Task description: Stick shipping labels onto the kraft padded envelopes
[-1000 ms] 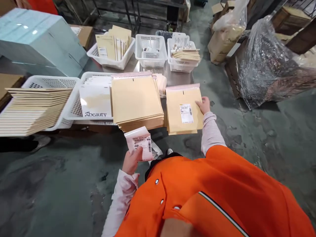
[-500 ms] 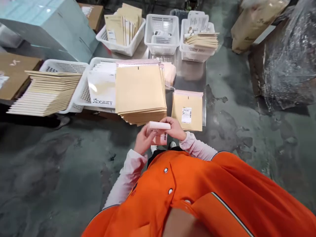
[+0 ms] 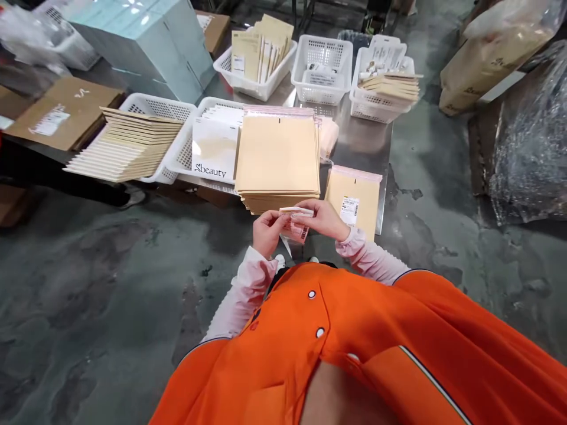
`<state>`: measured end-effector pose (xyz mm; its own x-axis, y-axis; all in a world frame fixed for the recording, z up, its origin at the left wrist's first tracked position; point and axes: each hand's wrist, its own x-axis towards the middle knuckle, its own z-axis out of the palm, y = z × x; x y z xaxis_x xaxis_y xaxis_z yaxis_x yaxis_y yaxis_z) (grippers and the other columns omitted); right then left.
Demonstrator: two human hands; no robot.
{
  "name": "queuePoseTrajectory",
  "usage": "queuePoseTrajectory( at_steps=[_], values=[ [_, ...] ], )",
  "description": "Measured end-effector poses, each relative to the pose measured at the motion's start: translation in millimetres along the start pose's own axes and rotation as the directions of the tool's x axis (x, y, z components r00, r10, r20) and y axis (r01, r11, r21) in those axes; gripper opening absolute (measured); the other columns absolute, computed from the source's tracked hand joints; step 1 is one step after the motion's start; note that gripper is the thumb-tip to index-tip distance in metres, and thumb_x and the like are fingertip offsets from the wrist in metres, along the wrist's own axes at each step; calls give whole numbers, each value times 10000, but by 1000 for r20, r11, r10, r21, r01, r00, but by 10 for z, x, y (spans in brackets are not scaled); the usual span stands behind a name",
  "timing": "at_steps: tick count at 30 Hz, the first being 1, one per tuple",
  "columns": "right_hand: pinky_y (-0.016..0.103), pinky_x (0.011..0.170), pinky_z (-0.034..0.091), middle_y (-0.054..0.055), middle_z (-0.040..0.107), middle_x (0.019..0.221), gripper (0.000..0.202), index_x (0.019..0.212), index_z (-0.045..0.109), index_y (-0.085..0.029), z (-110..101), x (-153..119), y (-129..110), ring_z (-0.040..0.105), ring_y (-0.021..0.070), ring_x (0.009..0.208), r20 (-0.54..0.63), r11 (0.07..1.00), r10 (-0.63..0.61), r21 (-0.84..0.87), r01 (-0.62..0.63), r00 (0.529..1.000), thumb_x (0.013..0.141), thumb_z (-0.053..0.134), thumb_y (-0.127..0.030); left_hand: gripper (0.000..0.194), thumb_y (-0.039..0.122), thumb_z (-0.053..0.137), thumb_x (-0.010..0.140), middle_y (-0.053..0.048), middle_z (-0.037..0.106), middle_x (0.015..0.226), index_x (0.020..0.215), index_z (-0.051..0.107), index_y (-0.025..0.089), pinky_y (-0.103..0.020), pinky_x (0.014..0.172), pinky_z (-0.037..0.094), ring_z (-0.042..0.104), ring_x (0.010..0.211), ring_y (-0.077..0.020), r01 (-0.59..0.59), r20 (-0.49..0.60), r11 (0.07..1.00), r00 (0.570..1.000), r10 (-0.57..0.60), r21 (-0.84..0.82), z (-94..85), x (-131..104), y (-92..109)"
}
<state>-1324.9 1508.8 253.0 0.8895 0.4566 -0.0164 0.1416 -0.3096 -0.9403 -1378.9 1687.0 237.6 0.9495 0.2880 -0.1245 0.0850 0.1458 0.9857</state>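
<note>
Label slip [image 3: 301, 231] gripped between 2 hands, just short of the table's near edge. Left hand [image 3: 266, 234]: fingertips pinched on the slip's left end. Right hand [image 3: 325, 219]: fingers clamped on its upper right part. Pale strip [image 3: 286, 246] dangles below the left fingertips.

Metal table [image 3: 364, 144]: dull shine, seen beyond the right fingers. Stack of tan envelopes [image 3: 277, 156] directly beyond the fingertips; labelled envelope [image 3: 365, 198] at the near corner, right of the right fingers. 3 white baskets [image 3: 319, 94] in a row farther out; 2 perforated baskets [image 3: 181, 158] left of the stack, holding mailers.

Room: grey-green floor [image 3: 133, 283], dark stains, left and right of the hands. Pale blue carton [image 3: 150, 53] beyond the left fingers. Clear-wrapped bundle [image 3: 531, 153] well right of the right fingers.
</note>
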Motion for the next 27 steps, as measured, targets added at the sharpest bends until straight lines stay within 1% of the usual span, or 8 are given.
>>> queuePoseTrajectory(
  at_steps=[7, 9, 11, 14, 17, 20, 24, 27],
  values=[
    [307, 758, 548, 45, 824, 919, 209, 950, 878, -213, 15, 99, -148, 748, 211, 827, -35, 995, -81, -66, 78, 996, 900, 821, -408, 661, 596, 933, 653, 55, 460, 529, 544, 408, 209, -212, 550, 383, 436, 547, -90, -32, -178, 999, 984, 28, -19, 34, 71, -138],
    [327, 820, 569, 53, 815, 958, 163, 903, 879, -227, 16, 190, -197, 753, 219, 884, -34, 986, -141, -99, 137, 989, 899, 829, -381, 604, 576, 981, 562, 32, 580, 600, 597, 510, 200, -231, 633, 479, 562, 620, -121, -1, -95, 995, 995, -8, -96, 11, 111, -142],
    [351, 927, 578, 60, 797, 1027, 122, 834, 871, -236, -32, 422, -244, 746, 231, 980, -40, 966, -210, -163, 201, 977, 876, 852, -349, 568, 512, 1032, 440, -33, 740, 774, 733, 678, 177, -305, 781, 569, 698, 774, -200, 116, 82, 983, 991, -105, -139, -47, 156, -150],
    [405, 1089, 540, 69, 749, 1148, 144, 818, 855, -219, -181, 1062, -275, 702, 260, 1130, -86, 934, -256, -280, 224, 963, 839, 882, -359, 648, 460, 1050, 360, -123, 807, 908, 853, 780, 136, -420, 913, 592, 760, 912, -308, 307, 258, 946, 927, -272, -106, -171, 207, -216],
    [458, 1162, 493, 84, 687, 1244, 242, 910, 834, -180, -300, 1801, -230, 632, 285, 1234, -183, 920, -202, -371, 122, 962, 831, 880, -404, 663, 458, 1047, 376, -155, 820, 970, 900, 804, 131, -458, 954, 594, 773, 973, -346, 372, 250, 922, 908, -336, -112, -270, 193, -357],
    [516, 1206, 433, 109, 638, 1356, 291, 1004, 804, -163, -329, 2257, -123, 554, 316, 1330, -262, 892, -85, -451, -44, 961, 856, 856, -408, 668, 481, 1046, 390, -173, 817, 943, 905, 806, 129, -478, 912, 614, 782, 947, -368, 438, 241, 892, 883, -402, -114, -345, 77, -527],
    [626, 1219, 371, 233, 541, 1510, 748, 1362, 681, -103, -456, 2308, 106, 465, 420, 1444, -417, 838, 0, -497, -228, 909, 784, 908, -519, 661, 491, 1054, 373, -184, 814, 913, 864, 799, 129, -499, 895, 622, 782, 928, -392, 528, 221, 846, 836, -502, -72, -528, -187, -691],
    [569, 1176, 446, 279, 638, 1369, 886, 1384, 642, -44, -636, 2169, 307, 569, 434, 1352, -469, 845, 84, -434, -312, 879, 707, 966, -515, 639, 480, 1048, 409, -170, 823, 954, 894, 801, 143, -491, 923, 619, 779, 975, -396, 529, 221, 847, 833, -507, -49, -694, -325, -686]
  ],
)
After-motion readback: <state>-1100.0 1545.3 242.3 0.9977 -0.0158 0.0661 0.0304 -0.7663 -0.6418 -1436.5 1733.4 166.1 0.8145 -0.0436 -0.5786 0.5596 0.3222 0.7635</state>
